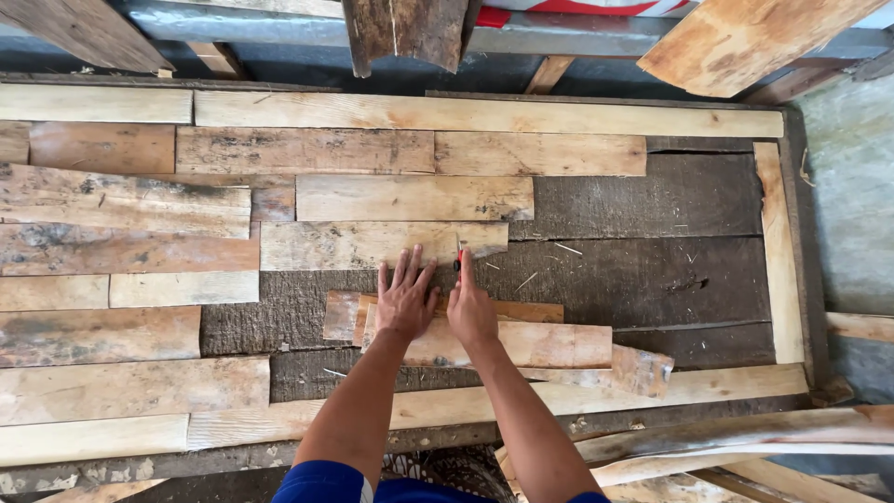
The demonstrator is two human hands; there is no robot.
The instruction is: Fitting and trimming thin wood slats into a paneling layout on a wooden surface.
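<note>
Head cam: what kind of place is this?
Likely a rough woodworking or carpentry spot. Sawn planks are laid in rows across a dark panel; the left hand presses loose boards flat, the right hand holds a red-tipped marking tool, and offcuts lie alongside.

Daylight falls across a big dark panel (652,200) patched with pale planks (121,200). A grey beam (279,28) runs along its far edge, with rough slabs (736,37) leaning over it. Bare grey floor (852,205) shows past its right edge, more boards (745,433) piled at the near right corner.
</note>
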